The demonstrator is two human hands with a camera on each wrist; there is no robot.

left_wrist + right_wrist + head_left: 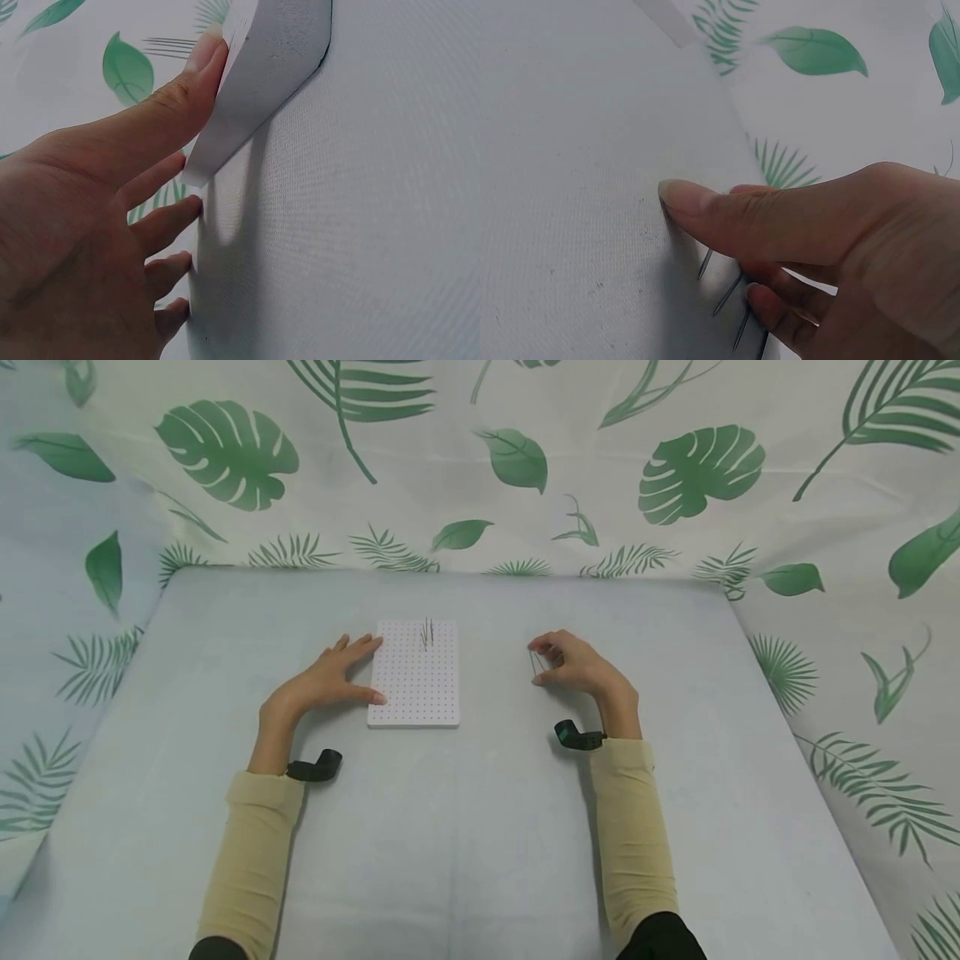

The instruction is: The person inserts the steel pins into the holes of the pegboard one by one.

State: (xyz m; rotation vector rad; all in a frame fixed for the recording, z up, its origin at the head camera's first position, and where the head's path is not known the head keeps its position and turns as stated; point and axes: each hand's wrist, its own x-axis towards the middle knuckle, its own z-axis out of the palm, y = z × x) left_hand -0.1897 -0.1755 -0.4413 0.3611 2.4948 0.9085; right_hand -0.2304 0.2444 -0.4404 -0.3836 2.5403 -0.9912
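Observation:
A white pegboard (412, 693) with rows of small holes lies on the table, several thin metal pins (427, 633) standing near its far edge. My left hand (322, 681) rests at the board's left side, fingers spread, thumb on the near left corner and a fingertip at the far left edge. In the left wrist view the thumb (176, 101) presses against the thick board (277, 60). To the right of the board, my right hand (577, 667) holds several thin metal pins (727, 292). Their ends stick out below the thumb; the upper parts are hidden.
A pale cloth covers the table (450, 827). Behind it hangs a leaf-patterned backdrop (570, 410), which also runs along both sides. Each wrist wears a small black camera, such as the left one (318, 766).

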